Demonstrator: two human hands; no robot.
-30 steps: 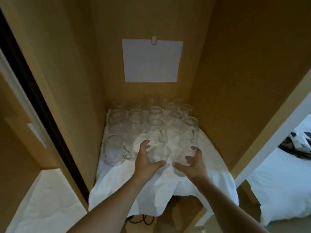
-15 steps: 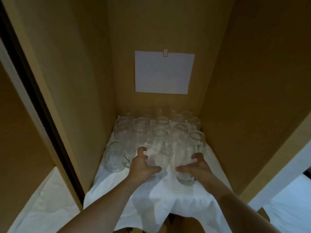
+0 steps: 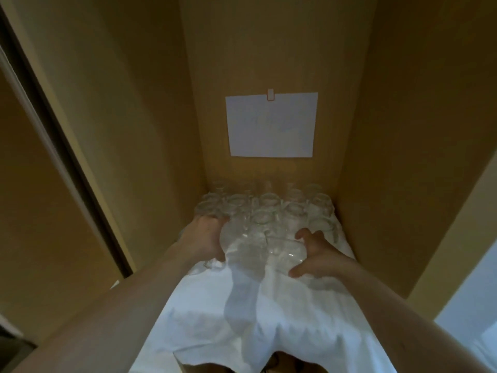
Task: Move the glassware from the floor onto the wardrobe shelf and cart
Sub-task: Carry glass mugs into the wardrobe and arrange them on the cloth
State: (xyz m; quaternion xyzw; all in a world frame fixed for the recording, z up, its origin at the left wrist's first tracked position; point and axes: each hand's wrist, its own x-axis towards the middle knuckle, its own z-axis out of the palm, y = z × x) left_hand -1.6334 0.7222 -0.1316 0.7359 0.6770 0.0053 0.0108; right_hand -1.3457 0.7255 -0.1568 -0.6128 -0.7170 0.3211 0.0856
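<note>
Far left: wardrobe side panel [image 3: 139,109], sliding door edge beside it. Left hand [image 3: 205,236] reached in deep, grip curled round the left flank of a clear glass [image 3: 242,238], possibly a pitcher; outline too blurred to confirm. Centre: white cloth [image 3: 242,313] spread over the wardrobe shelf [image 3: 183,368], rows of glasses [image 3: 269,208] already parked upright at the back, mouths up, long axes vertical. Paper sheet [image 3: 270,124] clipped to the rear panel above. Right hand [image 3: 313,258] clasped a second glass [image 3: 286,251], fingers and thumb wrapped round it, at the front of the rows. Judged well along: shelf nearly filled, front strip free. Floor and cart out of view, remainder unknown.
</note>
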